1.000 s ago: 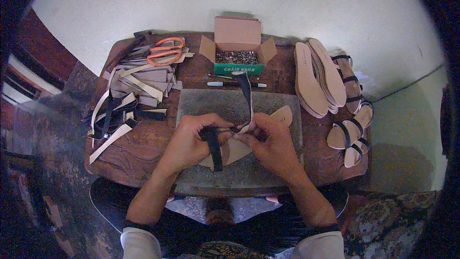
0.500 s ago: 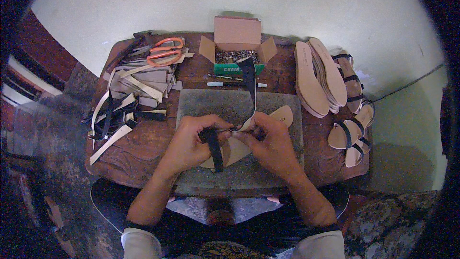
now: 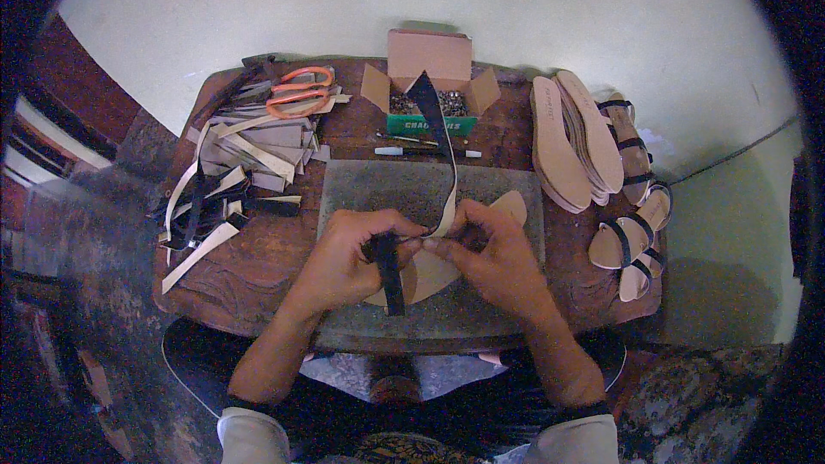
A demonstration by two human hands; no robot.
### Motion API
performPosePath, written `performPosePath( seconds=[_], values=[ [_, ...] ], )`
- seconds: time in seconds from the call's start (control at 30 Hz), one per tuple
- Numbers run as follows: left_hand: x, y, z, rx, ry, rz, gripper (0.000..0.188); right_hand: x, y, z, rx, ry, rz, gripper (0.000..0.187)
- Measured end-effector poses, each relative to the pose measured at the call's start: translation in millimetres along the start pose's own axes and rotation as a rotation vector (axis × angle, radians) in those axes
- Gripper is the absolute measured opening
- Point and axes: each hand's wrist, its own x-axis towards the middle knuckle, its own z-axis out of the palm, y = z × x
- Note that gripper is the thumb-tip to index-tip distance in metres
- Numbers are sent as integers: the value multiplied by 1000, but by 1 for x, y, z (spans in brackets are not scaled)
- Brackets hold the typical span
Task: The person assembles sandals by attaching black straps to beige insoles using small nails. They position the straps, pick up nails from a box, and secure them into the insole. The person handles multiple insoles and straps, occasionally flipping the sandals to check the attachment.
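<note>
I see left hand (image 3: 348, 256) and right hand (image 3: 498, 253) close together, both pinching pale-backed black strap (image 3: 436, 125) over tan sole (image 3: 430, 277); grey slab (image 3: 369, 186) beneath, on table (image 3: 253, 271).

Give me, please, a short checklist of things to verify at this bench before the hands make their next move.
1. Left hand has a grip on the dangling black strap: ok.
2. Right hand has a grip on the raised pale-backed strap: ok.
3. Whether the two lengths are joined: cannot tell, fingers hide the meeting point.
4. Sole rests on the gray slab, below the hands: ok.
5. Orange-handled scissors lie away from both hands: ok.
6. Either hand free: not ok, both are occupied.
</note>
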Motion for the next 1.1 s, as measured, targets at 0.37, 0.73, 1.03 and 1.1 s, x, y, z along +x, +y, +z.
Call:
performPosePath(
  seconds=[0.37, 0.73, 1.03, 1.1],
  values=[
    [0, -1, -3, -83, -1, -211, 18, 4, -2, -4, 175, 1, 43, 14],
    [0, -2, -2, 53, -18, -174, 18, 1, -13, -2, -27, 22, -78, 14],
    [2, 3, -2, 43, -38, -137, 18, 1, -15, -4, 90, 32, -43, 22],
    [1, 0, -2, 67, -77, -159, 18, 3, -23, -10, 275, 9, -1, 26]
  ],
)
